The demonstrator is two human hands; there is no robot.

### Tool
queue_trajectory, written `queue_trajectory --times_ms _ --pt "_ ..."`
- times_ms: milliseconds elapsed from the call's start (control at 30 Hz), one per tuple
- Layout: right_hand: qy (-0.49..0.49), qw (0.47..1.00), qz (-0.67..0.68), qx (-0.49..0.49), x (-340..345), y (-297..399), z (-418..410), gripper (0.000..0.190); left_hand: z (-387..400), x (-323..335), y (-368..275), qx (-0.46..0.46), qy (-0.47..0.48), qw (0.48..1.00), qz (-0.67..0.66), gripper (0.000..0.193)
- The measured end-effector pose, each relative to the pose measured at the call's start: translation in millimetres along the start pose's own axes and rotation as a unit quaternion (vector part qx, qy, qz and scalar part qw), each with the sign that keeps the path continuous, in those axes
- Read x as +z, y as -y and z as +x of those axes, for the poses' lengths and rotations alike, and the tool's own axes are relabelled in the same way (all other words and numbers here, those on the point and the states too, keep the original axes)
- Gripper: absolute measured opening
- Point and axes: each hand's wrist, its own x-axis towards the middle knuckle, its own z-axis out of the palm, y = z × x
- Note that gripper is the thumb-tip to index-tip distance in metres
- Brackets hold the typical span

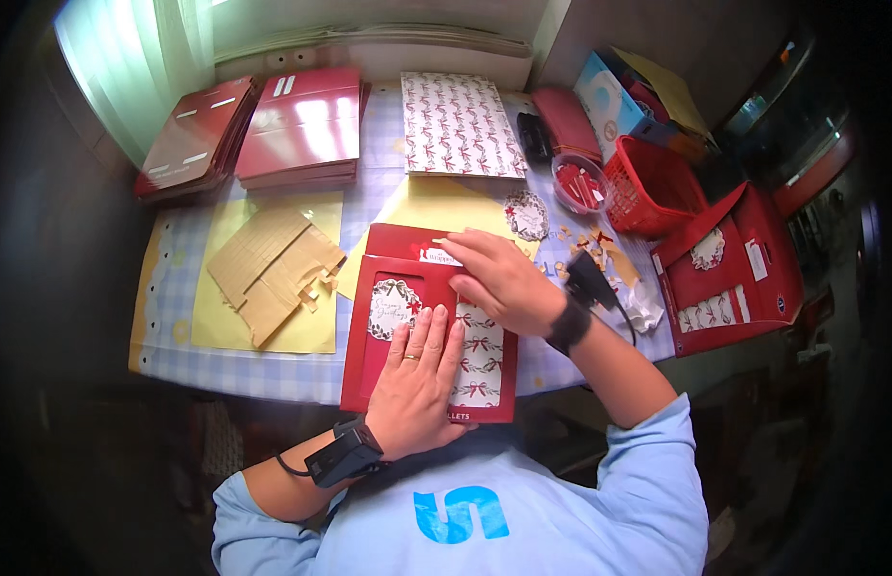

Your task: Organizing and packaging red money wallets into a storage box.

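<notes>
A red cardboard gift-wallet packet (357,360) lies at the table's front edge before me. Two windows in its face show a round wreath tag (387,302) and white paper with red bows (479,367). My left hand (417,392) rests flat on the packet's lower middle, fingers extended and gripping nothing. Across the upper right corner lies my right hand (514,281), its fingertips at a white label (440,255) near the red top flap (392,237). The fingers partly cover that label, and nothing shows held in them.
Red card stacks (194,137) (302,129) stand at back left; patterned sheets (456,122) lie at back centre. Torn brown cardboard (276,273) sits on yellow paper (208,324). Rightward are a plastic tub (581,183), red basket (651,187), paper scraps (618,263) and another red packet (734,273).
</notes>
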Motion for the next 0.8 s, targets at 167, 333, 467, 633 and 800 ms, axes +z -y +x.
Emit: queue_trajectory --times_ms 167,333,467,633,800 --pt "0.116 0.981 -0.155 0.021 3 -11 -52 0.072 1 -2 -4 0.002 0.004 1.000 -0.003 0.110" --pt "0.136 0.983 -0.117 0.049 1 -10 -45 0.071 3 -3 -2 0.001 0.007 1.000 -0.001 0.108" --pt "-0.032 0.999 -0.005 0.039 -5 -11 -53 0.049 3 -1 -2 -0.009 0.003 1.000 -0.005 0.103" --pt "-0.107 0.993 -0.040 0.000 -3 -2 -56 0.024 3 -3 -4 -0.007 0.008 1.000 -0.009 0.099" --pt "-0.097 0.995 0.001 0.021 2 -2 -51 0.024 3 -3 -4 -0.007 0.009 1.000 -0.006 0.097"
